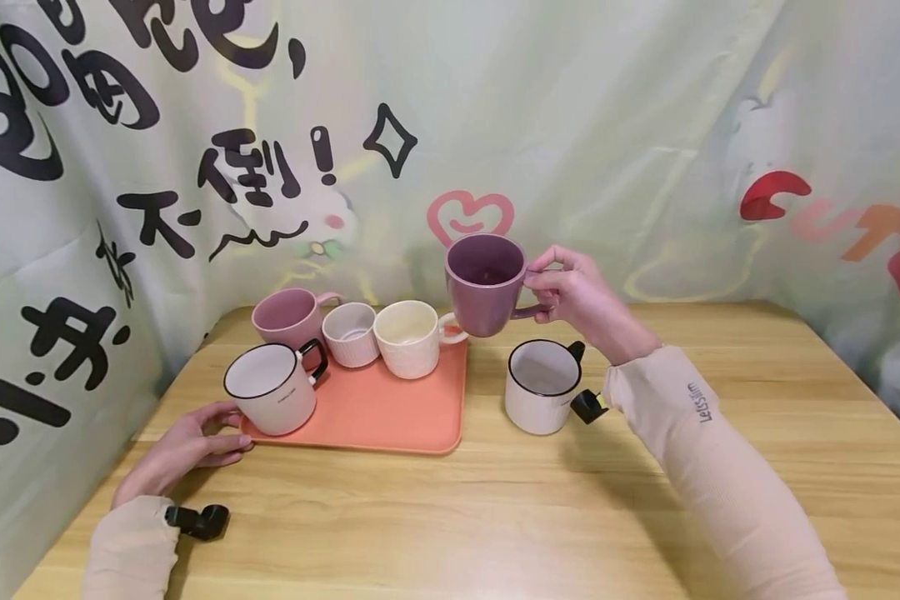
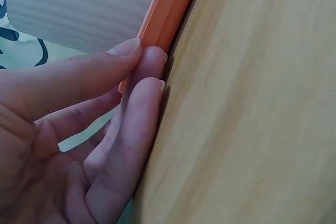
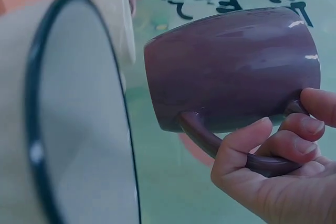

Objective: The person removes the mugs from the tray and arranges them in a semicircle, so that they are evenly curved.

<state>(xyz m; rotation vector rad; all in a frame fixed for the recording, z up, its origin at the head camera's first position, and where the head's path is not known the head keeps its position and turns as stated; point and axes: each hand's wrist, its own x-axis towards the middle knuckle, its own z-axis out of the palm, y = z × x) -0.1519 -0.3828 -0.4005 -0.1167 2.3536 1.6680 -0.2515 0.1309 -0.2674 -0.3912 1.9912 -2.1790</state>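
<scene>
4 cups (image 1: 351,342) on tray (image 1: 397,417) in head cam. R hand (image 1: 573,292) holds purple cup (image 1: 483,296) up nr tray's back R corner; L hand (image 1: 195,442) pinches front L corner. L wrist cam: thumb (image 2: 105,64) + fingers (image 2: 144,106) on tray edge. R wrist cam: fingers round handle (image 3: 201,134).

Behind the wood-grained bench (image 1: 495,517), a pale cloth (image 1: 607,92) is hung; on it are printed large black characters (image 1: 150,200), a four-pointed star outline (image 1: 390,140), a pink heart (image 1: 470,215) and, at the right, coloured letters "CUTE" (image 1: 881,227).
</scene>
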